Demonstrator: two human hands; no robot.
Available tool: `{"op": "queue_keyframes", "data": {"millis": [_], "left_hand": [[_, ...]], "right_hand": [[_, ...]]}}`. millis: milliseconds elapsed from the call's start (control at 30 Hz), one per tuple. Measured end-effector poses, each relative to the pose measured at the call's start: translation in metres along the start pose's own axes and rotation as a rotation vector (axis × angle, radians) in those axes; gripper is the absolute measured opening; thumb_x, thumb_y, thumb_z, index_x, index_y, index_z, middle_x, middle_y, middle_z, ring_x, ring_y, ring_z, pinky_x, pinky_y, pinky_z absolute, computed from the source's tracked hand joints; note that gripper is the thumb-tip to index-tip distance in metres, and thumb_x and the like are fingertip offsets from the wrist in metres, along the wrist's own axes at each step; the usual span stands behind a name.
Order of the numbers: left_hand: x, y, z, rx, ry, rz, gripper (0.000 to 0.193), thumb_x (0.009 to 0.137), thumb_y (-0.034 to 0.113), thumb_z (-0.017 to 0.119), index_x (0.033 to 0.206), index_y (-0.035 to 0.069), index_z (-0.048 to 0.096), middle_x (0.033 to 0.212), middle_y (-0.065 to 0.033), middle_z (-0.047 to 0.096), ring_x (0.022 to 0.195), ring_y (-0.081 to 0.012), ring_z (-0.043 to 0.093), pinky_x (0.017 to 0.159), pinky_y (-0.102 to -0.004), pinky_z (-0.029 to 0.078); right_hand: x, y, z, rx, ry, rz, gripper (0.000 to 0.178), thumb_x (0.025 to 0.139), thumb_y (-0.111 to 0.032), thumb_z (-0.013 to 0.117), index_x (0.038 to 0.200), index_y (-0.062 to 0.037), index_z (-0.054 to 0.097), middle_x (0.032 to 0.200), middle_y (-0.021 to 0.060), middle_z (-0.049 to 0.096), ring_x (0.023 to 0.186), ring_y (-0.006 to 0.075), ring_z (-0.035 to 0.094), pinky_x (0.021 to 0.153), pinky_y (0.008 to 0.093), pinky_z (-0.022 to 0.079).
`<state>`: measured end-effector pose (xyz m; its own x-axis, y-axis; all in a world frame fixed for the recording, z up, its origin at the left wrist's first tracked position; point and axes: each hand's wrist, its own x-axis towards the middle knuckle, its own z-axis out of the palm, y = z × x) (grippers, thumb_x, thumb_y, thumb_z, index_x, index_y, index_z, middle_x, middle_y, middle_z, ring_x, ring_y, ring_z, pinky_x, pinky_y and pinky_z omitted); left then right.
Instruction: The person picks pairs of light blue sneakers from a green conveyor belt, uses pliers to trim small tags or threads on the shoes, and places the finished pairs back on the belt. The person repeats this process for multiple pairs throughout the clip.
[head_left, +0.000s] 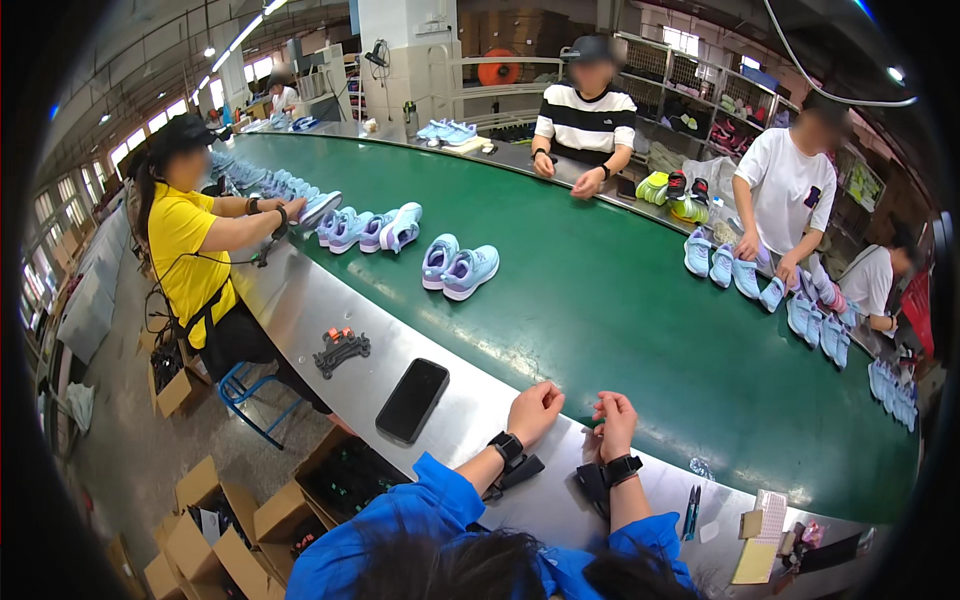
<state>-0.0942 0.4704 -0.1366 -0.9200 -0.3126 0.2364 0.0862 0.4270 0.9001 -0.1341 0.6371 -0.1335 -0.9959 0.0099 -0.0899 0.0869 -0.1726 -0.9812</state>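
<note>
My left hand (pixel 536 412) rests at the near edge of the green conveyor belt (pixel 560 310), its fingers curled in with nothing seen in them. Just to its right, my right hand (pixel 617 422) is held up with loosely bent fingers slightly apart, empty. Each wrist wears a black band with a device. A black smartphone (pixel 412 400) lies on the metal ledge (pixel 300 300) left of my hands. Blue-handled snips (pixel 691 513) lie right of my right forearm. Farther up the belt stands a pair of light blue sneakers (pixel 460 268), touching neither hand.
Black parts with orange bits (pixel 341 352) lie beyond the phone. A person in yellow (pixel 190 235) handles a sneaker at left; others stand across the belt near rows of sneakers (pixel 745 277). Cardboard boxes (pixel 215 530) sit on the floor. A yellow notepad (pixel 756 562) lies at right.
</note>
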Motion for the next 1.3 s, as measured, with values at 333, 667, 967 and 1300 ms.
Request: {"op": "queue_keyframes", "data": {"millis": [333,667,967,1300], "left_hand": [[-0.002,-0.002,0.005,-0.032,-0.010,0.010,0.018,0.088,0.022,0.064,0.082,0.005,0.061,0.072,-0.0083,0.062,0.065,-0.0238,0.059,0.061,-0.0366,0.047],[-0.003,0.004,0.004,-0.052,-0.005,0.021,0.018,0.088,0.022,0.064,0.084,0.004,0.062,0.071,-0.0091,0.062,0.064,-0.0234,0.060,0.061,-0.0356,0.047],[-0.003,0.005,0.003,-0.064,0.000,0.047,0.017,0.088,0.020,0.065,0.083,0.004,0.062,0.072,-0.0092,0.062,0.064,-0.0239,0.060,0.061,-0.0352,0.047],[-0.003,0.003,0.004,-0.073,-0.020,0.034,0.017,0.087,0.020,0.064,0.083,0.004,0.061,0.073,-0.0098,0.062,0.065,-0.0232,0.060,0.062,-0.0349,0.048]], "right_hand": [[-0.005,0.002,-0.018,0.035,-0.082,-0.012,0.019,0.099,-0.019,0.055,0.099,-0.0016,0.063,0.081,0.0039,0.060,0.060,0.0070,0.053,0.046,0.0200,0.042],[-0.005,0.000,-0.020,0.053,-0.071,-0.028,0.019,0.099,-0.018,0.056,0.098,-0.0006,0.063,0.079,0.0042,0.061,0.059,0.0073,0.053,0.047,0.0212,0.043],[-0.005,0.000,-0.022,0.050,-0.078,-0.029,0.017,0.100,-0.018,0.055,0.097,-0.0029,0.062,0.078,0.0014,0.060,0.058,0.0059,0.050,0.049,0.0198,0.041],[-0.005,0.000,-0.025,0.048,-0.080,-0.036,0.018,0.099,-0.017,0.055,0.098,-0.0006,0.063,0.078,0.0029,0.060,0.058,0.0068,0.052,0.050,0.0210,0.043]]}}
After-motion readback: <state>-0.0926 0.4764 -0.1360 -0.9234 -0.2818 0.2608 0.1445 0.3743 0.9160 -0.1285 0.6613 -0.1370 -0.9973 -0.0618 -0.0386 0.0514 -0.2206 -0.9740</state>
